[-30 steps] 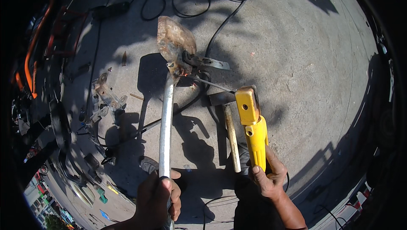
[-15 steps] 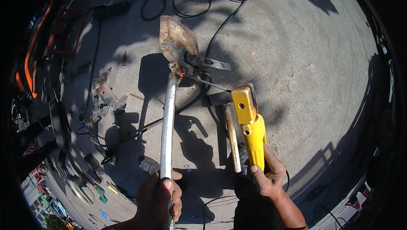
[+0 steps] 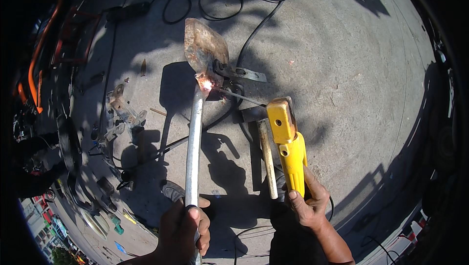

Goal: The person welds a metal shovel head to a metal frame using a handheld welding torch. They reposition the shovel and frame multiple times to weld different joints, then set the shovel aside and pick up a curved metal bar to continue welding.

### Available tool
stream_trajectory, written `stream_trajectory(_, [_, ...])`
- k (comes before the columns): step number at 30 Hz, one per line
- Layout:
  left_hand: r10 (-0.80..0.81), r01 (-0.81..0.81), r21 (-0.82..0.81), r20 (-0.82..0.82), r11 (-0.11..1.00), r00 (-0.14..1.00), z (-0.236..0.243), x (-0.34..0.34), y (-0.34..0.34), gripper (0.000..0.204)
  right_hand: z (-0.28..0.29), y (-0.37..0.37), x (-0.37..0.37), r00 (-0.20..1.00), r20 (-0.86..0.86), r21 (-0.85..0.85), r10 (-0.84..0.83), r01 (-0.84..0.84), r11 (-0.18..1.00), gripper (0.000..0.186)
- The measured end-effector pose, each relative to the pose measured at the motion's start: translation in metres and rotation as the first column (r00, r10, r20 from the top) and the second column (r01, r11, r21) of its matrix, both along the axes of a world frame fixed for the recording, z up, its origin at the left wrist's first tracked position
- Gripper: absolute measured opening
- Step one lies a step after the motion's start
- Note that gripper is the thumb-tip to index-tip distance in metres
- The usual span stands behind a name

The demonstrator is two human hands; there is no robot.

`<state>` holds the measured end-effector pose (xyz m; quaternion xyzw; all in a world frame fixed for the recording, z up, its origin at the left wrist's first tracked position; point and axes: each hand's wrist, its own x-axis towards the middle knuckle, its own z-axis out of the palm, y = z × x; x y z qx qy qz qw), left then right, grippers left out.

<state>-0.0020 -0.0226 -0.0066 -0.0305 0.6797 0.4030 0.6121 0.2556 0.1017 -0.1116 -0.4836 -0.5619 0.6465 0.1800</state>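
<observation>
The left grip point(image 3: 180, 228), lower centre, encircled a likely stiff, top-heavy pole point(image 3: 192, 148), best held low; the right grip point(image 3: 312, 202), lower right, clasped an electrode holder point(image 3: 294, 167).

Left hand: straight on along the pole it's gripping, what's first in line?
Following the metal pole, the left hand would probably meet the bright sparking spot first, just before the rusty plate; depth there is unclear.

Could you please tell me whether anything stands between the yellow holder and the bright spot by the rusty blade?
Nothing visible blocks it: the thin rod runs uncovered from the yellow holder, in the right hand, to the bright spot. The hammer shows below the rod, not across it.
</observation>
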Motion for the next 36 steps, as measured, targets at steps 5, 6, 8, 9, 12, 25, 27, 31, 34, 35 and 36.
stream_trajectory(5, [0.055,-0.054,-0.017,0.047,0.998,0.997,-0.001,0.000,-0.001,0.055,-0.002,0.004,0.000,0.998,-0.046,0.092,0.043,-0.039,0.995,0.060])
stream_trajectory(6, [0.099,-0.098,-0.019,0.082,0.995,0.992,-0.002,0.000,-0.001,0.055,0.002,0.003,0.002,0.997,-0.068,-0.001,0.019,-0.019,1.000,0.060])
stream_trajectory(8, [0.047,-0.045,-0.059,0.025,0.997,0.999,-0.001,-0.001,-0.002,0.057,0.004,0.002,0.007,0.996,-0.089,-0.075,-0.023,0.017,0.997,0.061])
stream_trajectory(9, [0.018,-0.017,-0.030,0.008,0.999,1.000,0.000,-0.001,0.000,0.057,0.003,0.000,0.008,0.996,-0.085,-0.052,-0.035,0.031,0.998,0.062])
stream_trajectory(12, [0.018,-0.018,-0.018,0.018,1.000,1.000,-0.002,-0.003,-0.003,0.058,-0.003,-0.003,0.010,0.995,-0.086,-0.015,-0.040,0.039,0.999,0.064])
stream_trajectory(25, [0.000,0.000,0.025,-0.011,1.000,1.000,-0.001,-0.001,-0.002,0.053,-0.007,-0.006,0.009,1.000,0.004,-0.011,-0.002,0.002,1.000,0.061])
stream_trajectory(27, [0.001,-0.001,0.021,-0.010,1.000,1.000,-0.001,-0.001,-0.002,0.053,-0.006,-0.006,0.010,1.000,0.027,-0.018,-0.008,0.009,1.000,0.060])
stream_trajectory(31, [-0.006,0.007,0.027,-0.017,1.000,1.000,-0.002,-0.002,-0.002,0.053,0.001,-0.003,0.006,0.998,0.041,-0.065,-0.037,0.040,0.997,0.060])
stream_trajectory(34, [-0.013,0.014,0.030,-0.025,0.999,1.000,-0.002,-0.001,-0.002,0.053,0.001,-0.003,0.005,0.999,0.037,-0.064,-0.034,0.037,0.997,0.061])
stream_trajectory(35, [-0.015,0.016,0.031,-0.027,0.999,1.000,-0.002,-0.001,-0.002,0.053,0.001,-0.003,0.005,0.999,0.038,-0.062,-0.032,0.034,0.997,0.060])
stream_trajectory(36, [-0.014,0.015,0.030,-0.027,0.999,1.000,-0.001,-0.001,-0.002,0.053,0.001,-0.003,0.004,0.999,0.039,-0.061,-0.029,0.031,0.998,0.060])
